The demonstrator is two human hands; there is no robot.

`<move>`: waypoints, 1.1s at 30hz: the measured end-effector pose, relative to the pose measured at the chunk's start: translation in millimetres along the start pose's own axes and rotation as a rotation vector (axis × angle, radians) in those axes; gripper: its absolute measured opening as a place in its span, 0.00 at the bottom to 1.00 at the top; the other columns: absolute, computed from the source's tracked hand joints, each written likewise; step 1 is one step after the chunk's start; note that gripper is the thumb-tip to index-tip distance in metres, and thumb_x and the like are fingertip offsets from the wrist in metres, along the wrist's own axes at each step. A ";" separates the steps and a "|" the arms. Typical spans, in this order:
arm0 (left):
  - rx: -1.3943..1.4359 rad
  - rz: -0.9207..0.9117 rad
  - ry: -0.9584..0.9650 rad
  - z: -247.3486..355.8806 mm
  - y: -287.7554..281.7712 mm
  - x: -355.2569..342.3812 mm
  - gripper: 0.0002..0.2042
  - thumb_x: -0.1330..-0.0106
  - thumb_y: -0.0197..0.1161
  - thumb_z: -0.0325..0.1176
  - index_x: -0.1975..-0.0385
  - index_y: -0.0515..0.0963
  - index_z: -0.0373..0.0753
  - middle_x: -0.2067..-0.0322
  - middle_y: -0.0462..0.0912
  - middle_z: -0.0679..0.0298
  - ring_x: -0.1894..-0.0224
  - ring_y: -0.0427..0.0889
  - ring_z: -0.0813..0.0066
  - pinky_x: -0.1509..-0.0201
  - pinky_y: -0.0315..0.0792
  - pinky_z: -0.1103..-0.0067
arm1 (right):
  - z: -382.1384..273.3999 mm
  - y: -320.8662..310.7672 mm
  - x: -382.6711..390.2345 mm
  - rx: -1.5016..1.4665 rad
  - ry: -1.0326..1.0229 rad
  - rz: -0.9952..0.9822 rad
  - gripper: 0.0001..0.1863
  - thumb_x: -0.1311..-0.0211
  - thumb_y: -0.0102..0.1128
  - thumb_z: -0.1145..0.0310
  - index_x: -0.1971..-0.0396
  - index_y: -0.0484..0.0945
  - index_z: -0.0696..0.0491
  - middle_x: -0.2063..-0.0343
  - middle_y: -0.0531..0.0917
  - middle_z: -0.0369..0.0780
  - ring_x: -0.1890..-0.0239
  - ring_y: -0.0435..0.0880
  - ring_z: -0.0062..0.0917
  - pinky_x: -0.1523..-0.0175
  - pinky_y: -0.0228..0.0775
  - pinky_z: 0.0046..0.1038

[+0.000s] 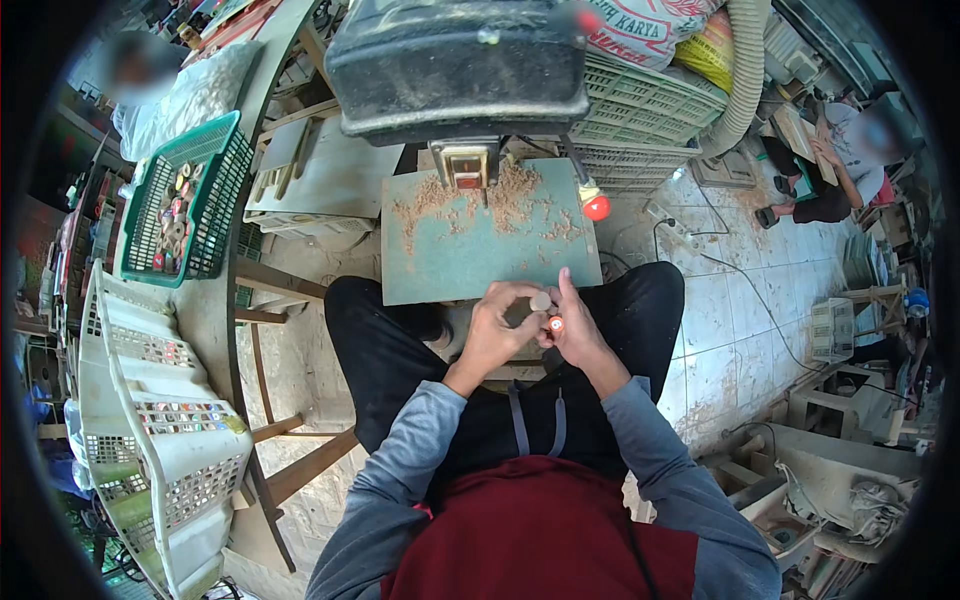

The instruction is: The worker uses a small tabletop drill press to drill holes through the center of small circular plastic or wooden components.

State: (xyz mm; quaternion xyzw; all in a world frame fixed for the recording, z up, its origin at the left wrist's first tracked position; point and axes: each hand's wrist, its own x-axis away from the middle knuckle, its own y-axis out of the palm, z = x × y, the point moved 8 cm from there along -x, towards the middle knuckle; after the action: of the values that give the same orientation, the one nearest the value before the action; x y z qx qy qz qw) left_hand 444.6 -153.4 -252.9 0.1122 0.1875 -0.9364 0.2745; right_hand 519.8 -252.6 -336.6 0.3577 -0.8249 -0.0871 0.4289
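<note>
Both of my hands meet over my lap, just in front of the green work board. My left hand is closed around a small round piece with a pale, wood-like end. Close beside it, my right hand has its fingers curled at a small orange object with a whitish round end, its thumb pointing up. What kind of thing the orange object is, I cannot make out. Above the board hangs a dark machine head with a thin bit pointing down.
Brown shavings lie around the bit. A red knob sits at the board's right edge. On the left bench stands a green basket of small round pieces, with a white crate nearer. A person sits far right; cables cross the floor.
</note>
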 end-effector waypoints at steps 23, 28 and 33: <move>-0.618 0.269 -0.120 -94.0 -53.4 -48.7 0.17 0.48 0.74 0.35 0.58 0.82 0.41 0.61 0.79 0.60 0.55 0.74 0.56 0.49 0.67 0.64 | -100.2 -142.8 -60.5 -0.286 -0.227 0.061 0.15 0.33 0.62 0.52 0.72 0.72 0.46 0.80 0.72 0.32 0.80 0.69 0.20 0.75 0.59 0.21; -0.569 0.269 -0.117 -89.1 -54.9 -50.6 0.18 0.48 0.74 0.35 0.56 0.83 0.42 0.62 0.79 0.61 0.56 0.75 0.59 0.49 0.65 0.64 | -105.2 -146.5 -60.6 -0.286 -0.237 0.074 0.15 0.34 0.63 0.52 0.72 0.72 0.46 0.80 0.73 0.32 0.80 0.69 0.20 0.75 0.58 0.22; -0.561 0.231 -0.090 -99.0 -62.2 -52.1 0.16 0.46 0.72 0.35 0.57 0.84 0.39 0.67 0.80 0.62 0.62 0.76 0.61 0.53 0.68 0.66 | -105.2 -138.9 -62.6 -0.285 -0.234 0.053 0.15 0.34 0.63 0.53 0.72 0.72 0.46 0.80 0.73 0.32 0.80 0.69 0.20 0.75 0.58 0.21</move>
State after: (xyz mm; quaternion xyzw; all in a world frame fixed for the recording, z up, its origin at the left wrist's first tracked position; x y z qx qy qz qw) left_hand 463.5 -39.5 -308.2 0.0110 0.4123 -0.8147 0.4076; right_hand 695.9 -295.1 -374.6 0.2590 -0.8576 -0.2331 0.3784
